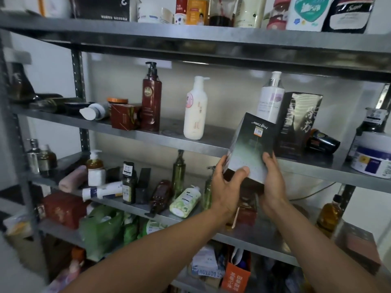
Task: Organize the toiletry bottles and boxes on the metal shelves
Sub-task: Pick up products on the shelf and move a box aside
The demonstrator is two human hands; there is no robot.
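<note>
A tall box (251, 146) — black fading to pale green, printed "Fruit Color" upside down beside a small orange sticker — was held tilted at the front edge of the middle shelf (211, 142). The left hand (227, 187) gripped its lower corner, thumb across the face; the right hand (273, 180) clasped its right side. Contents not visible.

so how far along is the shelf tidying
Partway. The maroon pump bottle and white pump bottle stand upright on the middle shelf. Left hand and right hand hold the Fruit Color box at its edge. On the shelf below, tipped bottles need standing up.
</note>
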